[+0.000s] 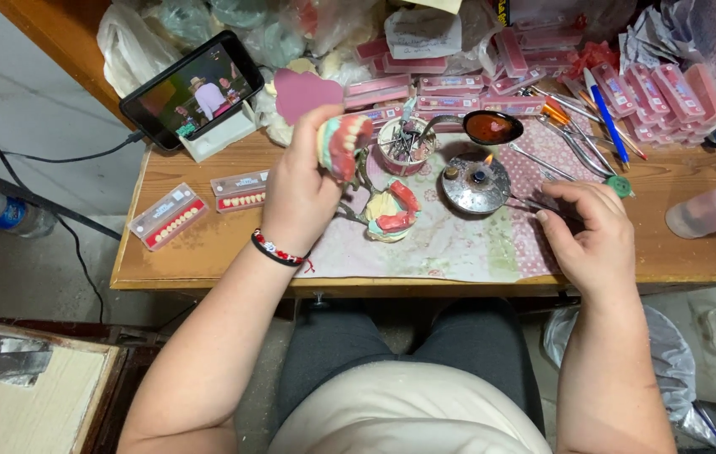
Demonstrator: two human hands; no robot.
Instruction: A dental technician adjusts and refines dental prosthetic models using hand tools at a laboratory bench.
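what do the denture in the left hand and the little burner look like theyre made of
Denture in the left hand: pink-red gum part looks like wax, matte and opaque, with glossy pale teeth, plastic or porcelain, hard to say. Burner: dull grey metal, seemingly, with a worn sheen and a small flame on top.

Single view, worn on the head, looking steeply down over lap and forearms onto a wooden table (207,252). Close enough to fill the middle of the frame with both hands: left hand (299,197) left of centre, right hand (593,240) right of centre. Faces forward toward the table's far edge along the top, with a phone (192,88) at upper left. Floor visible down the left side; knees at bottom centre.
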